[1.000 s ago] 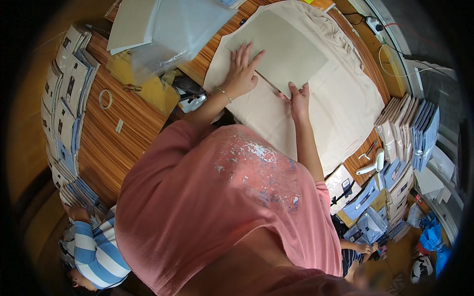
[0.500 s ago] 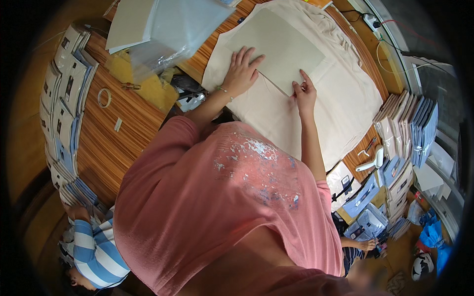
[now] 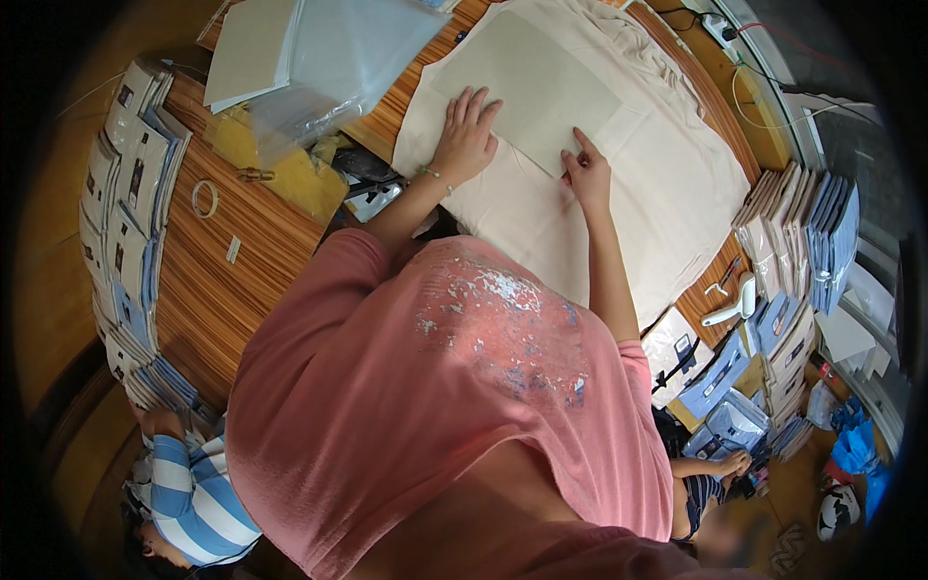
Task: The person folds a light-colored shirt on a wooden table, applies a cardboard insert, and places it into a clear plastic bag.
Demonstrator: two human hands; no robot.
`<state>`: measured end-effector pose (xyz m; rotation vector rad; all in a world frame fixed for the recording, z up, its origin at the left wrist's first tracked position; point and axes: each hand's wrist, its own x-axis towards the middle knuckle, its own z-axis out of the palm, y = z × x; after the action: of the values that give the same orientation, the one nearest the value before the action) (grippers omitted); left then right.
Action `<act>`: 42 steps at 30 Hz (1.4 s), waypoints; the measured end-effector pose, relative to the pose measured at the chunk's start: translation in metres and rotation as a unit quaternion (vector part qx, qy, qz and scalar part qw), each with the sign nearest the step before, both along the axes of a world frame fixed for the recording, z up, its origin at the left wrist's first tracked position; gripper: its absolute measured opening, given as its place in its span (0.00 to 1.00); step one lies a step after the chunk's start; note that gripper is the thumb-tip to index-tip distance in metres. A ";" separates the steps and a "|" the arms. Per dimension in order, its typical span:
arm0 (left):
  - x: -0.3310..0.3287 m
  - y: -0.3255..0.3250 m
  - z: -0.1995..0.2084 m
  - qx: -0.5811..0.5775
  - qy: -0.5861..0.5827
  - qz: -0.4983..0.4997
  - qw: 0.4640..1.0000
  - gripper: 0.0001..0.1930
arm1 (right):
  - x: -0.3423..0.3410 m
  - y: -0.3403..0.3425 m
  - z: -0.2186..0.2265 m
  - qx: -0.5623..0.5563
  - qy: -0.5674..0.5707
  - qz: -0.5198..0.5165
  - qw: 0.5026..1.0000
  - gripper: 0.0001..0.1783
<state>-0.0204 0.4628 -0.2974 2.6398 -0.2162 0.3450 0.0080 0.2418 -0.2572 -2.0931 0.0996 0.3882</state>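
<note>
A pale grey-green flat board (image 3: 527,82) lies on a spread cream garment or cloth (image 3: 648,213) at the table's far side. My left hand (image 3: 466,137) rests with fingers spread at the board's near left edge, partly over it. At the board's near right corner is my right hand (image 3: 587,169). Its index finger is stretched out, the thumb touches the board, and the other fingers are curled. Neither hand is wrapped round anything. The cloth is bunched in folds along its far right side.
More boards (image 3: 249,48) and clear plastic bags (image 3: 362,48) lie far left. A tape roll (image 3: 204,198) sits on the wood table (image 3: 237,290). Packed garments (image 3: 126,232) line the left; more stacks (image 3: 797,232) and a white-handled tool (image 3: 732,302) stand right. Two people are nearby.
Both hands and the board have shifted slightly left and away over the cloth. The whole view has tilted a little. The hands' shapes are nearly the same.
</note>
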 end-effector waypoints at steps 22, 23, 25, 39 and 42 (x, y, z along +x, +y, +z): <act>-0.145 0.077 -0.176 -0.371 0.646 0.052 0.665 0.14 | -0.022 -0.019 0.021 -0.108 -0.063 0.001 0.992 0.25; -0.153 0.072 -0.192 -0.484 0.594 0.159 0.623 0.16 | -0.029 -0.029 0.021 -0.105 -0.071 -0.008 0.992 0.23; -0.155 0.053 -0.201 -0.626 0.512 0.233 0.540 0.17 | -0.051 -0.058 0.023 -0.106 -0.084 -0.024 0.991 0.19; -0.102 0.070 -0.186 -0.824 0.408 0.197 0.341 0.22 | -0.323 -0.210 -0.026 0.362 0.263 -0.545 0.709 0.32; -0.116 0.092 -0.162 -0.761 0.410 0.242 0.441 0.24 | -0.311 -0.200 -0.035 0.360 0.245 -0.587 0.682 0.29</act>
<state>-0.1362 0.5543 -0.4598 0.6705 0.8246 -0.4702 -0.3026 0.0422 -0.2919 -0.7692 1.3110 0.1096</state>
